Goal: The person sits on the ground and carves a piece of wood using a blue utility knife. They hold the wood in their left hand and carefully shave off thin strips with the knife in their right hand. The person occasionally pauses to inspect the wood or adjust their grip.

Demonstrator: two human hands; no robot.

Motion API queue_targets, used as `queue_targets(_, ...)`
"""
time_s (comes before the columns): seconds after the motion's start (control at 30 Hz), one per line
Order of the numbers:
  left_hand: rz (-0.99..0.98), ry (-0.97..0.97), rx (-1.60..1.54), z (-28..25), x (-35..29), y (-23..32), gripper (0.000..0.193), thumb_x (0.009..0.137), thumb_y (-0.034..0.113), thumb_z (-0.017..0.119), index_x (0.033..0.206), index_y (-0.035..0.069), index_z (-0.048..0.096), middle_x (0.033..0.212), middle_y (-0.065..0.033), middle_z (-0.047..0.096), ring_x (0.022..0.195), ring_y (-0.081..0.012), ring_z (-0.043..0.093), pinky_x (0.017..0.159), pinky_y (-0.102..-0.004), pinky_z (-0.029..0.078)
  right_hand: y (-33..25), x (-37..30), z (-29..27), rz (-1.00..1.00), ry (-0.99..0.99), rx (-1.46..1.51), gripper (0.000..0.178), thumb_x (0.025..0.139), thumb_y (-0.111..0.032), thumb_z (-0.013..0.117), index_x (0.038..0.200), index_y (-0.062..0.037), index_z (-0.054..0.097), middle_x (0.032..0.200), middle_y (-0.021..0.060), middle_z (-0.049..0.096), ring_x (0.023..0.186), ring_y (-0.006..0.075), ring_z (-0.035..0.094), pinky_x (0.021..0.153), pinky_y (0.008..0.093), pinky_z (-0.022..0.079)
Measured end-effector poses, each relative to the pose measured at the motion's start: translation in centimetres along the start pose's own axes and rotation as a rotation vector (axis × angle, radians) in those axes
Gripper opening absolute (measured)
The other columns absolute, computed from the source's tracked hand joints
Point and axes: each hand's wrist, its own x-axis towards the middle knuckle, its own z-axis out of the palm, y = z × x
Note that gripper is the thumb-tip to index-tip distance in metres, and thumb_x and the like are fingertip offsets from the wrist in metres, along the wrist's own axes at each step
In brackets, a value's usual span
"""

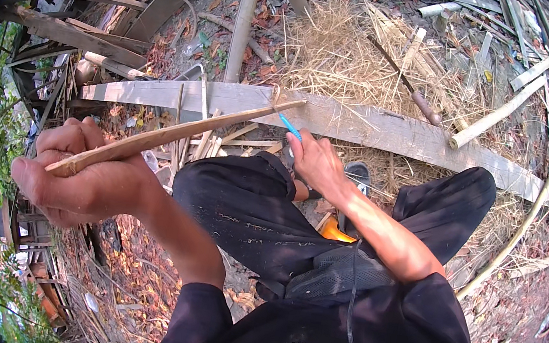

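My left hand (84, 167) is closed around the near end of a long, flat wooden strip (175, 132). The strip slants up to the right, and its far end shows over a weathered plank (357, 125). Closed on a slim, light-blue tool (289, 127), my right hand (317, 165) is near that far end. The tool's tip is close to the strip's lower edge; whether it touches, or whether it is a knife or a pen, I cannot tell. A thin pale curl (275, 94) stands by the strip's far end.
Beyond the plank lie a heap of shavings (332, 47), a long blade with a wooden handle (427, 110) and a pale pole (501, 112). Thin wood pieces (212, 141) lie near my knee. Something orange (336, 230) sits between my legs. Timber framing (77, 38) stands at left.
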Motion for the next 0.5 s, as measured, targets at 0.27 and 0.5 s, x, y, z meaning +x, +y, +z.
queue_targets(0.27, -0.084, 0.117, 0.025, -1.6, 2.0, -2.7, 0.038, 0.09, 0.032, 0.048, 0.063, 0.011, 0.033, 0.053, -0.0013, 0.04, 0.044, -0.0088, 0.036, 0.036, -0.0176, 0.032, 12.5, -0.8, 3.2, 0.247, -0.121, -0.141, 0.049, 0.097, -0.04, 0.039, 0.085, 0.0032, 0.058, 0.073, 0.0292, 0.059, 0.077, 0.0459, 0.058, 0.07, 0.0528, 0.045)
queue_targets(0.5, -0.095, 0.09, 0.02, -1.1, 1.7, -2.6, 0.04, 0.089, 0.032, 0.047, 0.058, 0.011, 0.032, 0.055, -0.0028, 0.042, 0.047, -0.0096, 0.04, 0.038, -0.0173, 0.032, -0.1, 2.1, -2.4, 0.007, -0.211, 0.233, 0.048, 0.097, -0.04, 0.039, 0.083, 0.0024, 0.055, 0.06, 0.0241, 0.054, 0.059, 0.0445, 0.054, 0.059, 0.049, 0.04)
